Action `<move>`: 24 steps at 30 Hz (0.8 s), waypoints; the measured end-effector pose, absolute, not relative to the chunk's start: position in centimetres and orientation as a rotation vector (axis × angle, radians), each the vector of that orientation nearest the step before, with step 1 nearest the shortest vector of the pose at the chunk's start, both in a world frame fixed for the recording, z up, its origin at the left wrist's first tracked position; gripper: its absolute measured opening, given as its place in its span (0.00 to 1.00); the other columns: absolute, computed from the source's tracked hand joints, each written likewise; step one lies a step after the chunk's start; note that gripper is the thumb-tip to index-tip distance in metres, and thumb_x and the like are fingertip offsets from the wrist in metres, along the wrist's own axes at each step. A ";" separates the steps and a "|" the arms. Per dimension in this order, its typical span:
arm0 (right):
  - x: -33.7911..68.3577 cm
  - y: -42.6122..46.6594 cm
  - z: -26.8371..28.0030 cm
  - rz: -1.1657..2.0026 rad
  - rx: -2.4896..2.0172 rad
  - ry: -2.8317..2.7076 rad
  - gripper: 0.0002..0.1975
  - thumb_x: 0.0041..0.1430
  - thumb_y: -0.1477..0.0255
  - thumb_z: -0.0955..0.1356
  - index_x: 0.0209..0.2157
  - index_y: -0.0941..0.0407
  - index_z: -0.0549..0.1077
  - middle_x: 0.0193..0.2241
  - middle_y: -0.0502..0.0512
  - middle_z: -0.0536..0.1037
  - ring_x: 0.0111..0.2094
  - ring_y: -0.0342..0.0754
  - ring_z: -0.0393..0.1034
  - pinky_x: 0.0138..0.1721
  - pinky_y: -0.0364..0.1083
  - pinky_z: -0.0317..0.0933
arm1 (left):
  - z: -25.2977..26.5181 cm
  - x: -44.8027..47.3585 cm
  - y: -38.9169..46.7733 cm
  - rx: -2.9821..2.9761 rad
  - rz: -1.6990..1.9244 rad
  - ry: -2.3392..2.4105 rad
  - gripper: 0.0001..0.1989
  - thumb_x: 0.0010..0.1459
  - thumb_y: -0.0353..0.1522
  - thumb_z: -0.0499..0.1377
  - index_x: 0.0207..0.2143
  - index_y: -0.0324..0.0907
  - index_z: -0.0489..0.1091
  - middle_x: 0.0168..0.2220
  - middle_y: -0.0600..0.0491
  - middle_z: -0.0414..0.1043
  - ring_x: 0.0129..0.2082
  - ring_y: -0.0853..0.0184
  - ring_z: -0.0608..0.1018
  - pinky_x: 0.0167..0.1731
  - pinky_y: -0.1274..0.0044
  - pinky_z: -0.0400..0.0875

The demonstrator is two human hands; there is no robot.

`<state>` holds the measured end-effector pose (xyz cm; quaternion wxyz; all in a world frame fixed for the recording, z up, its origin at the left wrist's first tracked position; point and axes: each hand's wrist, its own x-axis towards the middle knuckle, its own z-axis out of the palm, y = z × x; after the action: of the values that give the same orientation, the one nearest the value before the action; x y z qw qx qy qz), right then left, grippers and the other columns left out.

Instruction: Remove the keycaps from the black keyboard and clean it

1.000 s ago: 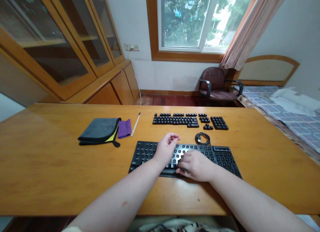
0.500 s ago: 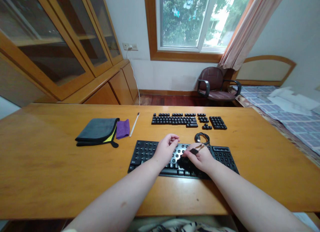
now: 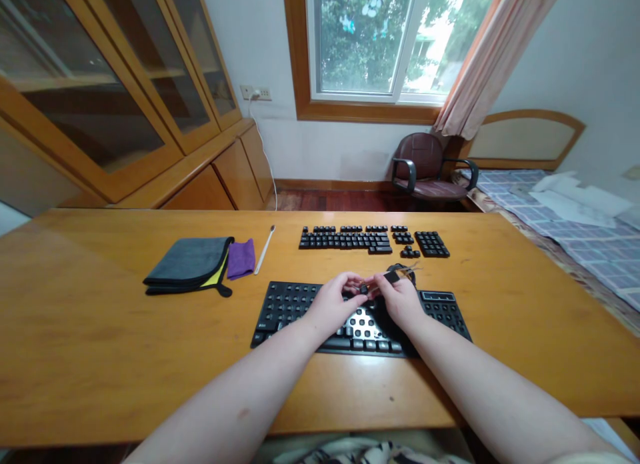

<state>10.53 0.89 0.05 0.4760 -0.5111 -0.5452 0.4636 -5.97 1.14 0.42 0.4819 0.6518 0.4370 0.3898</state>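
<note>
A black keyboard [image 3: 290, 301] lies in front of me, many of its keycaps gone and bare switch posts showing in the middle. Just over it, my right hand [image 3: 400, 301] is closed on a wire keycap puller [image 3: 392, 277] with a black grip; thin wires stick out past the hand on the right. A small black keycap [image 3: 363, 289] is at the puller's other end, between both hands. Fingers of my left hand [image 3: 337, 301] are curled round that keycap. Behind, loose keycaps [image 3: 345, 241] are laid out in keyboard order.
A coiled black cable [image 3: 411, 274] lies behind the keyboard. To the left on the wooden table [image 3: 100, 357] are a folded grey cloth [image 3: 190, 261], a purple cloth [image 3: 241, 259] and a white toothbrush [image 3: 265, 251]. A chair [image 3: 423, 164] stands beyond the table.
My right hand has lifted from the keyboard with the puller and turned, bringing a keycap up to my left hand. The left fingers have closed in on it.
</note>
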 end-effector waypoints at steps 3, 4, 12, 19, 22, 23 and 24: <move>10.5 0.8 0.1 1.077 -1.210 -1.411 0.20 0.54 0.55 0.65 0.28 0.58 0.76 0.25 0.56 0.78 0.27 0.48 0.73 0.32 0.47 0.69 | 0.2 -6.1 1.2 1.589 0.974 1.082 0.12 0.49 0.28 0.61 0.40 0.42 0.71 0.38 0.50 0.74 0.38 0.65 0.75 0.43 0.71 0.70; 10.5 0.8 0.1 1.052 -1.209 -1.435 0.19 0.55 0.56 0.65 0.29 0.58 0.76 0.27 0.56 0.78 0.28 0.49 0.74 0.33 0.48 0.69 | 0.1 -6.1 1.3 1.581 0.985 1.086 0.12 0.50 0.28 0.60 0.39 0.42 0.72 0.38 0.50 0.75 0.38 0.65 0.75 0.43 0.71 0.70; 10.7 0.7 0.8 0.616 -1.229 -1.741 0.11 0.57 0.65 0.65 0.32 0.55 0.77 0.32 0.56 0.79 0.37 0.50 0.73 0.43 0.50 0.66 | -0.1 -5.8 1.5 1.266 1.023 0.991 0.10 0.48 0.27 0.62 0.36 0.39 0.71 0.36 0.50 0.75 0.39 0.67 0.76 0.46 0.71 0.69; 10.7 0.6 0.4 0.455 -1.171 -1.792 0.09 0.57 0.66 0.66 0.33 0.53 0.77 0.31 0.54 0.78 0.35 0.49 0.73 0.41 0.49 0.67 | -0.2 -5.7 1.5 1.194 1.036 0.961 0.11 0.45 0.25 0.64 0.35 0.38 0.71 0.34 0.51 0.75 0.37 0.67 0.76 0.45 0.70 0.69; 10.7 0.4 0.3 0.430 -1.160 -1.781 0.08 0.57 0.67 0.67 0.33 0.53 0.77 0.30 0.53 0.78 0.34 0.48 0.73 0.40 0.49 0.67 | -0.2 -5.7 1.5 1.221 1.017 0.952 0.11 0.46 0.26 0.63 0.35 0.38 0.72 0.34 0.51 0.75 0.37 0.67 0.76 0.45 0.70 0.69; 10.7 0.4 0.3 0.428 -1.154 -1.777 0.07 0.57 0.67 0.67 0.33 0.53 0.77 0.30 0.53 0.78 0.34 0.48 0.73 0.40 0.49 0.67 | -0.2 -5.8 1.5 1.230 1.011 0.947 0.11 0.46 0.26 0.63 0.35 0.38 0.72 0.34 0.51 0.75 0.37 0.67 0.76 0.44 0.71 0.69; 10.7 0.3 0.3 0.428 -1.145 -1.775 0.07 0.57 0.67 0.66 0.33 0.53 0.77 0.30 0.53 0.78 0.34 0.48 0.73 0.40 0.49 0.67 | -0.1 -5.8 1.5 1.238 1.006 0.941 0.11 0.46 0.26 0.63 0.35 0.38 0.72 0.34 0.51 0.75 0.37 0.67 0.76 0.44 0.71 0.69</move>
<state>10.67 0.34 0.35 0.4734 -0.4680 -0.7255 0.1749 -5.78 1.46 -0.12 0.6009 0.5342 0.4063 0.4342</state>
